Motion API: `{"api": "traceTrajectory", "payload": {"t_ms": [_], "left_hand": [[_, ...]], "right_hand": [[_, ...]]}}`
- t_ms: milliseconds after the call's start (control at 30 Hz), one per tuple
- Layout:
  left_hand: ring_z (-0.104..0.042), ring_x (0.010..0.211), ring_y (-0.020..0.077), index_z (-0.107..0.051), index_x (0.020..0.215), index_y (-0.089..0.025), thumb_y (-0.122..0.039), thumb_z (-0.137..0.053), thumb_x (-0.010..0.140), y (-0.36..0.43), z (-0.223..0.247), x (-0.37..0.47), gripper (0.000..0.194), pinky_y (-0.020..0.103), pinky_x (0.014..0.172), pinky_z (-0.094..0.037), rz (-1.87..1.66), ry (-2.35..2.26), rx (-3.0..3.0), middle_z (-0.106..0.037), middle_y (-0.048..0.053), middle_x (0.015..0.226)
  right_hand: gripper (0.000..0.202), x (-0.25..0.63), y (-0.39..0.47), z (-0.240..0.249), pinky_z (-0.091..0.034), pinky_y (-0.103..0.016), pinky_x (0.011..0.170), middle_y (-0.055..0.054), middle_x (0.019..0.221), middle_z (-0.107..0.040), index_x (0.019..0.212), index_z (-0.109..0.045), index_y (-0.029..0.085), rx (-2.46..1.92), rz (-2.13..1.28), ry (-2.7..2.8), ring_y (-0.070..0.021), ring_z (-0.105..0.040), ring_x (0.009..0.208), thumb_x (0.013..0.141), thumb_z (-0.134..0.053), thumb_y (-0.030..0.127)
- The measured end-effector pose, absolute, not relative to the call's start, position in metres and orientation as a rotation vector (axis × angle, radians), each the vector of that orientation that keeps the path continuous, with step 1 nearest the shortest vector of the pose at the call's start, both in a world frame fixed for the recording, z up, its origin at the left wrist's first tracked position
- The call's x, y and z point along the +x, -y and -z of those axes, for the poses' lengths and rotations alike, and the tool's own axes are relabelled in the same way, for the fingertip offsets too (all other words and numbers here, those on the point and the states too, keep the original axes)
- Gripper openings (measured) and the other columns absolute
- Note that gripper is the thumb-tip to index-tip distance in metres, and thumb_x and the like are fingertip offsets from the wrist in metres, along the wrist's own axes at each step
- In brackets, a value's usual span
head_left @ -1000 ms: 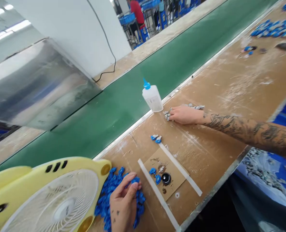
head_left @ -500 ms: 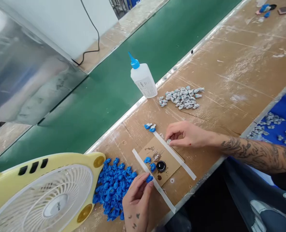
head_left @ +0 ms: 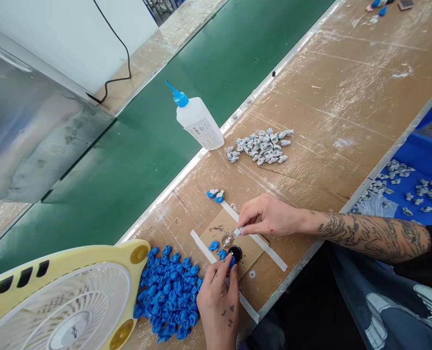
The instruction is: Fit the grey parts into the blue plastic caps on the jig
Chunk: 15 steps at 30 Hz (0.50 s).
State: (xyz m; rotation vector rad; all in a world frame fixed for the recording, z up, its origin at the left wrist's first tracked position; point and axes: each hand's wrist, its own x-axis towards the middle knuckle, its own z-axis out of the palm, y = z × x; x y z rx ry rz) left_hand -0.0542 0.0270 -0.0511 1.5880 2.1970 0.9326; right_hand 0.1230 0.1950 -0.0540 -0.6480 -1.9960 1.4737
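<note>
Pinched in my left hand (head_left: 219, 291) is a small blue part (head_left: 232, 261), at the rim of a round black dish (head_left: 235, 253). My right hand (head_left: 265, 216) grips a small grey part (head_left: 238, 231) between thumb and fingertips, close to a small clear dish (head_left: 227, 239). Both dishes sit on a brown cardboard square (head_left: 254, 253) held by strips of white tape (head_left: 270, 251). Two loose blue parts (head_left: 213, 246) lie on the cardboard left of the dishes. Beyond it rest two blue-and-grey joined pieces (head_left: 216, 195).
A heap of blue parts (head_left: 168, 291) lies left, beside a yellow fan (head_left: 66, 311). A white bottle with blue nozzle (head_left: 201, 121) stands near a pile of grey parts (head_left: 260, 146). Right, a blue bin (head_left: 420, 160) holds more grey parts. A green belt (head_left: 135, 160) runs behind.
My left hand has carried the blue part from the tape strip to the black dish. My right hand has brought the grey part inward over the cardboard. The camera view has shifted slightly.
</note>
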Motion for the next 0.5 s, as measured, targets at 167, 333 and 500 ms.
{"api": "traceTrajectory", "payload": {"t_ms": [167, 333, 500], "left_hand": [[-0.073, 0.068, 0.0204, -0.082, 0.088, -0.025, -0.036, -0.08, 0.07, -0.03, 0.042, -0.059, 0.021, 0.029, 0.067, -0.06, -1.038, -2.124, 1.217, -0.078, 0.006, 0.083], [-0.072, 0.06, 0.0205, -0.078, 0.077, -0.018, -0.04, -0.091, 0.056, -0.031, 0.045, -0.057, 0.033, 0.027, 0.057, -0.06, -1.416, -1.993, 0.653, -0.076, 0.005, 0.068], [-0.07, 0.055, 0.0158, -0.075, 0.071, -0.018, -0.042, -0.093, 0.054, -0.036, 0.042, -0.047, 0.035, 0.022, 0.055, -0.058, -1.59, -1.76, 0.508, -0.075, 0.004, 0.065]], "right_hand": [[0.012, 0.12, -0.182, 0.055, -0.053, -0.021, 0.064, -0.006, 0.084, -0.078, 0.091, -0.081, 0.015, -0.611, -1.531, 1.892, -0.0136, -0.07, 0.07, 0.084, -0.076, 0.023], [0.015, 0.109, -0.156, 0.061, -0.057, -0.021, 0.069, -0.007, 0.088, -0.08, 0.092, -0.082, 0.016, -0.605, -1.555, 1.736, -0.0163, -0.075, 0.076, 0.086, -0.075, 0.028], [0.019, 0.096, -0.141, 0.06, -0.058, -0.021, 0.07, -0.008, 0.087, -0.08, 0.093, -0.082, 0.016, -0.481, -1.364, 1.777, -0.0154, -0.075, 0.075, 0.093, -0.069, 0.03]]}}
